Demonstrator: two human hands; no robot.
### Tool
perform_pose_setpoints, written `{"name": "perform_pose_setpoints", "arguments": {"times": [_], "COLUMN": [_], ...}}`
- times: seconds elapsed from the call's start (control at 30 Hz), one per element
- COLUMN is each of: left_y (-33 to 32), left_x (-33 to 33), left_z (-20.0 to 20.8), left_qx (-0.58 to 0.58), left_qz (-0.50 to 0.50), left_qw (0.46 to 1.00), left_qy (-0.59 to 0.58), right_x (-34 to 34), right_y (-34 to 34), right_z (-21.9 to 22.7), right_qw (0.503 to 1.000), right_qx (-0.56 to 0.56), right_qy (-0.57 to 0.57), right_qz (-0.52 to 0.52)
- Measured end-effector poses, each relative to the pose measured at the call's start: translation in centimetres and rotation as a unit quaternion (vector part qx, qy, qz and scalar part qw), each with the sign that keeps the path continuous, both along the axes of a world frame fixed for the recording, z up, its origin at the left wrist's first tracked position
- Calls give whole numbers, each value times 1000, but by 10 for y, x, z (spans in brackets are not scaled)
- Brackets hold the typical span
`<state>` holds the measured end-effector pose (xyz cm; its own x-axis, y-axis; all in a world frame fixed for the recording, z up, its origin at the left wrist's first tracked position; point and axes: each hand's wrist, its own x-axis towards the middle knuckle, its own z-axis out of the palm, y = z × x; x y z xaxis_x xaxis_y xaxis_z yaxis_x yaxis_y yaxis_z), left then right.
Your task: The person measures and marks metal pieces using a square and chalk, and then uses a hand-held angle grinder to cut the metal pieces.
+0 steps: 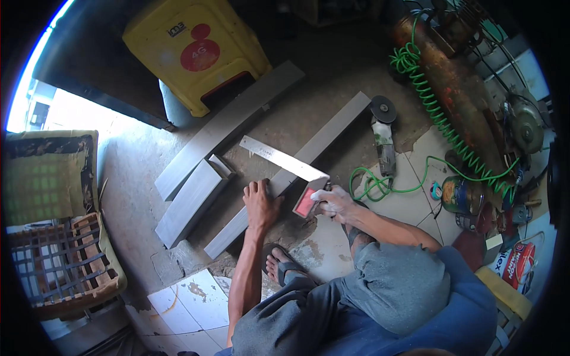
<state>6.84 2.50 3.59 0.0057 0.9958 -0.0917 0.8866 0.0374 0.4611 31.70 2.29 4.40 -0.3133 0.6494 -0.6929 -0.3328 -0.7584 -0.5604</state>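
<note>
A long grey bar point(332, 132) lies diagonally on the floor before me. My left hand point(259, 204) grips it near its lower part, fingers curled over its edge. Across the bar rests the metal blade of a try square point(285, 161), pointing to the upper left. My right hand point(334, 203), whitened with dust, is closed at the square's red-faced stock point(304, 203). A small dark thing shows by its fingers, too small to name. Left of the bar lie a long grey plank-like piece point(222, 133) and a shorter grey piece point(193, 204).
An angle grinder point(384, 139) lies by the bar's far end, its green cord on the tiles. A yellow plastic stool point(199, 53) stands beyond. At right are a rusty tank point(439, 77), a coiled green hose point(436, 115) and cans; at left, a worn chair frame point(59, 261).
</note>
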Motion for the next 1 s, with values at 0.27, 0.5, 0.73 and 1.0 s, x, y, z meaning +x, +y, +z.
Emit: {"name": "perform_pose_setpoints", "arguments": {"times": [0.27, 0.5, 0.73, 1.0], "left_y": [-8, -17, -27, -30], "left_x": [-13, -13, -18, -7], "left_z": [17, 11, 8, 3], "left_qx": [-36, -32, -23, 20], "left_qz": [-30, -122, -71, -60], "left_qw": [975, 988, 997, 998], "left_qy": [-218, -88, -23, 20], "right_x": [-43, -61, -75, -74], "right_y": [-6, -1, 2, 13], "right_z": [-33, -34, -41, -57], "right_qw": [994, 991, 991, 987], "right_qx": [-62, -24, 0, 36], "right_qy": [25, 23, -11, 6], "right_qz": [84, 128, 132, 159]}}
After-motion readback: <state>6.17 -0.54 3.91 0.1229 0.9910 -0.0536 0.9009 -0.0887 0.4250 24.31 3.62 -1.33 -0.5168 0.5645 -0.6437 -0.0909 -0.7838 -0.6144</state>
